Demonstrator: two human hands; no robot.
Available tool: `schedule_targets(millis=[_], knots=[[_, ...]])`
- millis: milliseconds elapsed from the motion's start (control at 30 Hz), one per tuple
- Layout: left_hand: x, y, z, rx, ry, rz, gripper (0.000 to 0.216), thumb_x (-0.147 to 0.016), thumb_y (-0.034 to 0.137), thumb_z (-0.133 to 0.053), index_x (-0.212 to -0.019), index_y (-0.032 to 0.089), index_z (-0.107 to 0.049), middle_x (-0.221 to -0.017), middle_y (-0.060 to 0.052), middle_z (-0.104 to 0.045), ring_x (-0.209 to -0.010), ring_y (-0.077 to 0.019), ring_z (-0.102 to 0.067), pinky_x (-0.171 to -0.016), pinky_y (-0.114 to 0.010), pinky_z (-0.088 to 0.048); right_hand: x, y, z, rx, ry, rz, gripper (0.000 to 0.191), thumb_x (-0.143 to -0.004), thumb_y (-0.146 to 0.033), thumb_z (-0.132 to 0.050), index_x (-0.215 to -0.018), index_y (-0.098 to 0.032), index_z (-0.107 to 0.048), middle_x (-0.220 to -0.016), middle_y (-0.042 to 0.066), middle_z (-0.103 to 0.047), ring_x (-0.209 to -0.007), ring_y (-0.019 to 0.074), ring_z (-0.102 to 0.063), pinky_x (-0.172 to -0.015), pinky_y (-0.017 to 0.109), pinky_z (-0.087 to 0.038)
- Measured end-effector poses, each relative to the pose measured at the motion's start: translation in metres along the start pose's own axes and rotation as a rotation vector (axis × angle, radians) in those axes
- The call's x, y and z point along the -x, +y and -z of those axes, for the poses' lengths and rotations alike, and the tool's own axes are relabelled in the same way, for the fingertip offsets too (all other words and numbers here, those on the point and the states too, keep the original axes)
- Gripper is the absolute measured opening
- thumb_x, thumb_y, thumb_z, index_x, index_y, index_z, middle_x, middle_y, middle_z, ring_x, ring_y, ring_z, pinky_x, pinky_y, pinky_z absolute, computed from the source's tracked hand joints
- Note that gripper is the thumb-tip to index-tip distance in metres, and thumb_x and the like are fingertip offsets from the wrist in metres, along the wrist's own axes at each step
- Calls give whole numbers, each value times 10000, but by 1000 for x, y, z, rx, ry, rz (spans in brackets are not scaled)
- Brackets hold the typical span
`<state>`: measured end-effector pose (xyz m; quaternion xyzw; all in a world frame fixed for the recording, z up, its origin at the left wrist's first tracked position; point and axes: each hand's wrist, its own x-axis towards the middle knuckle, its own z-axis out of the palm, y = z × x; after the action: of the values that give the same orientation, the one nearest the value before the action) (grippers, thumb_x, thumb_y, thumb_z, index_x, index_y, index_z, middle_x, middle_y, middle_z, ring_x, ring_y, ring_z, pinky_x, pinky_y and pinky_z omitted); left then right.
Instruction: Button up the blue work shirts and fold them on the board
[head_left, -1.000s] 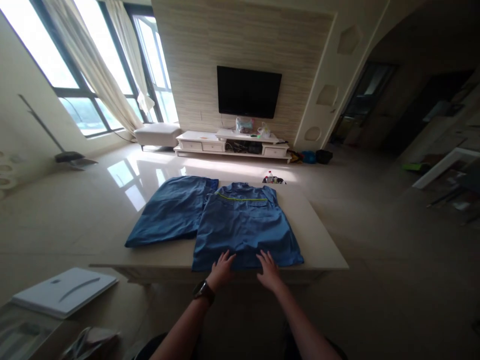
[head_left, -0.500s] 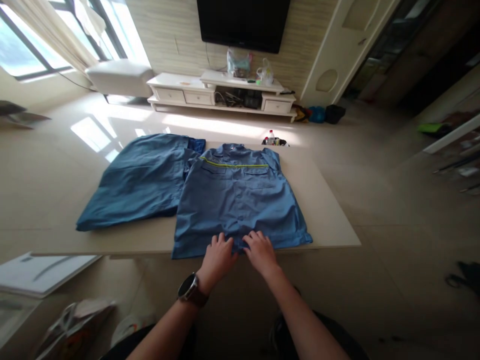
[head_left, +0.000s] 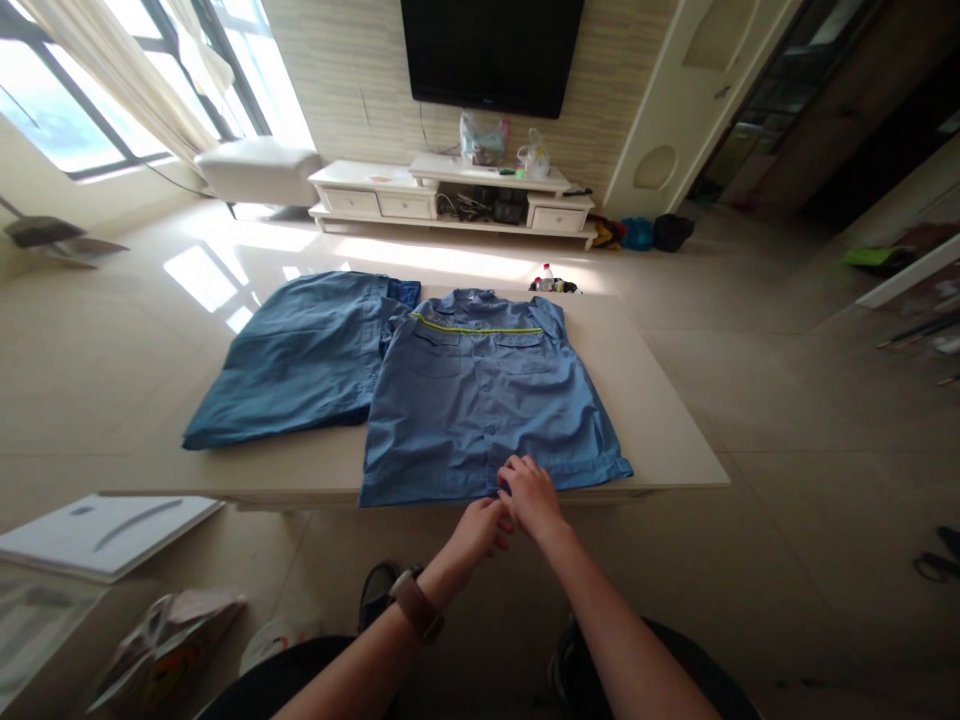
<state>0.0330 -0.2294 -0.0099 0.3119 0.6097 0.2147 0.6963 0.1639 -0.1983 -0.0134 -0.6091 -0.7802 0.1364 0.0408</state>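
A blue work shirt (head_left: pixel 450 410) lies front up and spread flat on the table, its collar at the far side and a yellow-green stripe across the chest. Its hem reaches the table's near edge. At the middle of that hem, my right hand (head_left: pixel 531 495) has its fingers bent and closed on the cloth beside the button front. Just below the edge, my left hand (head_left: pixel 480 528), with a watch (head_left: pixel 417 604) on its wrist, pinches the same bit of hem, and the two hands touch. The fingertips partly hide the cloth between them.
More folded blue clothing (head_left: pixel 300 350) lies left of the shirt, against its sleeve. The pale table (head_left: pixel 660 440) extends to the right. Beyond its far edge stands a bottle (head_left: pixel 547 278). A white box (head_left: pixel 105 535) and a plastic bag (head_left: pixel 169 650) are at the lower left.
My left hand has moved right from lying on the hem to below the edge, meeting my right hand. Both hands' fingers have closed at the shirt's middle. The view has shifted slightly.
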Motion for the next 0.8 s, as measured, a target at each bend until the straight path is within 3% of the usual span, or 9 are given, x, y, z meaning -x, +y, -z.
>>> schedule_targets(millis=[167, 300, 500, 667, 800], knots=[[-3, -1, 2, 231, 141, 35, 316, -810, 415, -599, -1022, 180, -590, -944, -59, -696, -609, -140, -651, -554, -247, -424, -4, 2, 2, -114, 2, -2, 97, -927, -156, -629, -886, -214, -694, -1074, 58, -677, -1065, 231, -569, -849, 336, -439], [-9, 2, 7, 446, 189, 39, 301, -870, 378, -582, -1075, 158, -587, -1002, -98, -705, -669, -147, -684, -587, -254, -471, -8, 0, 11, -350, 121, -6, 142, -892, -109, -598, -798, -207, -639, -947, 42, -655, -984, 204, -571, -881, 312, -437], [-5, 16, 14, 650, 127, -34, 186, -860, 319, -697, -945, 177, -612, -975, -63, -712, -743, -142, -698, -640, -238, -495, -6, -8, 22, -568, 206, 30, 150, -838, -106, -573, -730, -211, -576, -817, 12, -629, -839, 173, -581, -790, 277, -420], [-8, 19, 16, 668, 170, -155, 326, -712, 325, -881, -838, 151, -636, -880, -61, -713, -755, -140, -678, -680, -245, -498, -6, -11, 19, -668, 236, -4, 115, -869, -155, -549, -771, -211, -575, -782, 8, -631, -762, 167, -593, -731, 270, -431], [-14, 14, 15, 625, 213, -298, 431, -599, 394, -944, -783, 125, -663, -814, -63, -713, -774, -157, -670, -754, -282, -523, -3, -13, 20, -651, 245, 5, 51, -867, -171, -611, -896, -213, -620, -858, 13, -672, -819, 176, -631, -766, 272, -453]])
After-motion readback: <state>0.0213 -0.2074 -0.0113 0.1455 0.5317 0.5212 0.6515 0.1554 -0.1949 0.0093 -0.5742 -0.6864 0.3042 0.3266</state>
